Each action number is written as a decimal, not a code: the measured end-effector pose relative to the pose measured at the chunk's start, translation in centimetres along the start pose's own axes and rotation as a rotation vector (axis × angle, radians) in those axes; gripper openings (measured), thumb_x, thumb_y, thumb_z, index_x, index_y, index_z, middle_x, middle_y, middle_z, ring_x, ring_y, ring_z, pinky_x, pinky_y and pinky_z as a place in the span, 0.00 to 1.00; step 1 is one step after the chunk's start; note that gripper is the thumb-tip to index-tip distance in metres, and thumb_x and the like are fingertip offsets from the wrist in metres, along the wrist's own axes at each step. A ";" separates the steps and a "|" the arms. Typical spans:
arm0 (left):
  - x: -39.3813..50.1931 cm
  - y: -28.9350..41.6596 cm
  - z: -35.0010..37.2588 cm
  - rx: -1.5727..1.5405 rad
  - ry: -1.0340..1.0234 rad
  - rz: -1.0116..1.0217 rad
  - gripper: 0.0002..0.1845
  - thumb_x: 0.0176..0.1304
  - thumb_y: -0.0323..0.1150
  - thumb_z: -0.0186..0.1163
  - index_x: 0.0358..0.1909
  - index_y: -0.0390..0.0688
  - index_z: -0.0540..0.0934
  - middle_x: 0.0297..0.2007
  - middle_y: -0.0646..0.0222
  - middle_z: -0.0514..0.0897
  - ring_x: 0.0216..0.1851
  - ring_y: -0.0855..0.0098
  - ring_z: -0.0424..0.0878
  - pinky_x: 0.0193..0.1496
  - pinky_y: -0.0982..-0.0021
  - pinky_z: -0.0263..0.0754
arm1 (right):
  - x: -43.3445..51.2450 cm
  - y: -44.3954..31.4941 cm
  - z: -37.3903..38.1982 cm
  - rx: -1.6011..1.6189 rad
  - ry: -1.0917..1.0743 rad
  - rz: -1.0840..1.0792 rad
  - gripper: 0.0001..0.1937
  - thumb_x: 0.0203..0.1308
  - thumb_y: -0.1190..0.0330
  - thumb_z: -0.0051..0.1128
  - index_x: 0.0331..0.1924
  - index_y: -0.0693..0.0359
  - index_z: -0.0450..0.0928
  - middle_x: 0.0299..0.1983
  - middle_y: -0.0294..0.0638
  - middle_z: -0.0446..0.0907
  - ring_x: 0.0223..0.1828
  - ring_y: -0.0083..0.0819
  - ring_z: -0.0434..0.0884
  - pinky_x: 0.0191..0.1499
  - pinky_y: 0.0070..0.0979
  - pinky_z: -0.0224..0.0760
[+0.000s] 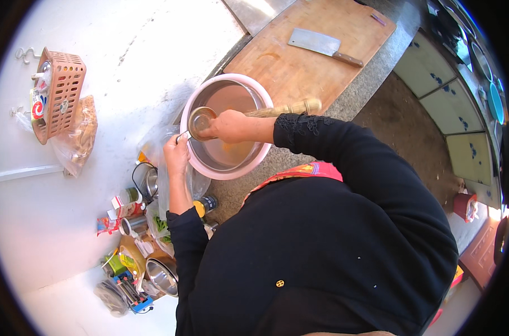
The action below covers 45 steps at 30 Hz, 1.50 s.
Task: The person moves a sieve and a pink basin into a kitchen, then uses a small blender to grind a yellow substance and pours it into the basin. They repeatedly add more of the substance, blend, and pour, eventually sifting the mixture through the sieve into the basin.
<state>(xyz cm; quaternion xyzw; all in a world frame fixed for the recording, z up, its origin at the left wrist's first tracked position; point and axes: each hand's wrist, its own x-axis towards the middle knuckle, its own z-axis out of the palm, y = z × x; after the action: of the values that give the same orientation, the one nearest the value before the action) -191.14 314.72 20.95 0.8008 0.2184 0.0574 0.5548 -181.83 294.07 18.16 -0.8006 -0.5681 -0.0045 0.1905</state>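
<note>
A round metal ladle or cup (pixel 202 122) is over the left side of a steel vessel (pixel 204 96) with a wide pink rim. My left hand (pixel 176 153) grips its thin handle at the rim. My right hand (pixel 231 128) is at the cup, its fingertips at or inside the near edge, partly hidden. Cloudy brownish liquid (pixel 237 103) lies in the vessel, with an orange-yellow patch (pixel 233 147) below my right hand. A wooden rod with a ringed end (pixel 309 106) passes behind my right wrist, across the pink rim.
A cleaver (pixel 315 40) lies on the wooden cutting board (pixel 275 67) beyond the vessel. On the wall hang a brown plastic basket (pixel 65 84) and a bag of food (pixel 80 130). Jars, bags and a steel bowl (pixel 160 275) crowd the left. Cabinets (pixel 443 96) stand across the floor.
</note>
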 end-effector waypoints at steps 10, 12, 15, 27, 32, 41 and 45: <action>0.1 -0.1 0.0 -0.025 -0.009 0.007 0.10 0.67 0.33 0.57 0.28 0.39 0.75 0.14 0.82 0.65 0.12 0.87 0.58 0.13 0.80 0.50 | 0.3 1.3 -1.4 -0.220 0.081 0.132 0.23 0.58 0.68 0.50 0.60 0.41 0.70 0.37 0.40 0.78 0.28 0.35 0.84 0.23 0.31 0.73; -0.2 -0.2 -0.2 -0.151 -0.019 -0.015 0.11 0.68 0.33 0.57 0.28 0.40 0.75 0.14 0.83 0.64 0.11 0.87 0.57 0.13 0.81 0.49 | 0.8 0.6 -0.4 -0.130 0.107 0.129 0.23 0.58 0.69 0.50 0.59 0.40 0.70 0.37 0.40 0.78 0.28 0.36 0.84 0.23 0.32 0.73; -0.5 -0.1 -0.7 -0.103 -0.017 -0.043 0.12 0.66 0.34 0.59 0.26 0.39 0.75 0.14 0.81 0.66 0.12 0.84 0.59 0.14 0.78 0.52 | 0.2 0.5 0.8 -0.148 -0.081 -0.153 0.23 0.58 0.69 0.49 0.58 0.37 0.71 0.36 0.40 0.78 0.28 0.36 0.84 0.24 0.33 0.74; -1.8 3.3 3.3 0.540 0.158 0.401 0.12 0.60 0.31 0.61 0.23 0.34 0.74 0.15 0.59 0.72 0.17 0.72 0.65 0.24 0.66 0.65 | 1.3 0.9 0.1 -0.540 -0.136 0.135 0.14 0.58 0.65 0.52 0.48 0.52 0.76 0.40 0.41 0.79 0.34 0.40 0.85 0.31 0.37 0.77; -2.3 3.6 3.9 0.573 0.147 0.472 0.11 0.60 0.31 0.61 0.24 0.35 0.75 0.16 0.57 0.72 0.17 0.67 0.67 0.24 0.64 0.66 | -0.1 0.4 -0.4 0.033 -0.283 0.062 0.20 0.57 0.68 0.50 0.52 0.33 0.77 0.37 0.39 0.84 0.38 0.37 0.85 0.35 0.35 0.78; -2.7 1.5 4.5 0.778 0.248 0.661 0.09 0.61 0.32 0.60 0.27 0.36 0.76 0.23 0.50 0.79 0.25 0.49 0.78 0.28 0.57 0.70 | -0.4 2.0 -0.2 -0.194 -0.143 0.272 0.22 0.61 0.67 0.48 0.61 0.43 0.70 0.45 0.43 0.79 0.41 0.38 0.85 0.35 0.33 0.78; -3.0 2.7 5.7 0.690 0.267 0.655 0.09 0.61 0.31 0.60 0.27 0.35 0.76 0.21 0.49 0.78 0.25 0.47 0.77 0.28 0.56 0.69 | 0.1 0.2 -0.4 -0.149 -0.237 0.191 0.22 0.62 0.65 0.48 0.61 0.45 0.70 0.45 0.44 0.79 0.40 0.38 0.85 0.35 0.31 0.78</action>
<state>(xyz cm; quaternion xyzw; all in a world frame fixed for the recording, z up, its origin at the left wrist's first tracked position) -191.13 307.75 21.75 0.9500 0.0307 0.2551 0.1775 -181.54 293.97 18.49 -0.8579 -0.5058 0.0660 0.0621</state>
